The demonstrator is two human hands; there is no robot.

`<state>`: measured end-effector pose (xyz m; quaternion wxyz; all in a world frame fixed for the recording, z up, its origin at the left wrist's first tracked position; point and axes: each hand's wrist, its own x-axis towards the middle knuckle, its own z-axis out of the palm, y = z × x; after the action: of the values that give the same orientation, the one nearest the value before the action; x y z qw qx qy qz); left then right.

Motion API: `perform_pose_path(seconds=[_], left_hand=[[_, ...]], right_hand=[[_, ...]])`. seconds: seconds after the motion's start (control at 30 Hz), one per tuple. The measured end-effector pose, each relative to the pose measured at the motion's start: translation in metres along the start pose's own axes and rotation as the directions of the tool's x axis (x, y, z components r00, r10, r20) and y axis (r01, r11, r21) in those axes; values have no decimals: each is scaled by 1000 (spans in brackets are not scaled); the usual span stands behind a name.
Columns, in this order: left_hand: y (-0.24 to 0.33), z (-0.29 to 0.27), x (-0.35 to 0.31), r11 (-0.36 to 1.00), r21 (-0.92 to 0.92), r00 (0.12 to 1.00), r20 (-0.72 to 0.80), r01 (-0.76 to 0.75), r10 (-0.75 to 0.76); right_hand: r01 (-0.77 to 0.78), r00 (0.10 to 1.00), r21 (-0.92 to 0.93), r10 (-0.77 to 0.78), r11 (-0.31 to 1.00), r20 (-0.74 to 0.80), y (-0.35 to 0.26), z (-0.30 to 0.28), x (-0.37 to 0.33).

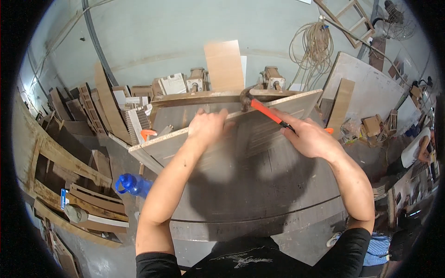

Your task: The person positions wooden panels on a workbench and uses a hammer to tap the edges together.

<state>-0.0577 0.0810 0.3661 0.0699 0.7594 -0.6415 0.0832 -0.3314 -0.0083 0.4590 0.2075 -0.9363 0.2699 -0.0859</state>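
A chipboard panel (282, 113) with grey faces stands tilted on edge across the workbench, its raw speckled edge uppermost. My left hand (208, 127) is closed over that upper edge, left of the middle; whether something small is also pinched in its fingers cannot be made out. A claw hammer (266, 111) with a red and black handle is gripped in my right hand (308, 137). The hammer's dark metal head is at the panel's upper edge, to the right of my left hand; I cannot tell if they touch.
The dark workbench (250, 199) spreads in front of me. Orange pieces (148, 133) show near the panel's ends. At the bench's left side is a blue bottle (134, 184). Wood offcuts lean at left, a cable coil (313, 44) hangs on the wall, and another person (415, 150) is far right.
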Motion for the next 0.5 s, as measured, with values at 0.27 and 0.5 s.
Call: perform_pose_path(seconds=[0.27,0.5], left_hand=[[2,2,1,1000,19,999,39,13,-14],[7,-6,4,999,25,998,52,23,-24]], right_hand=[[194,722,217,10,957,-692,-8,-33,-8],[-37,993,20,39,999,-114,16,6,-1]])
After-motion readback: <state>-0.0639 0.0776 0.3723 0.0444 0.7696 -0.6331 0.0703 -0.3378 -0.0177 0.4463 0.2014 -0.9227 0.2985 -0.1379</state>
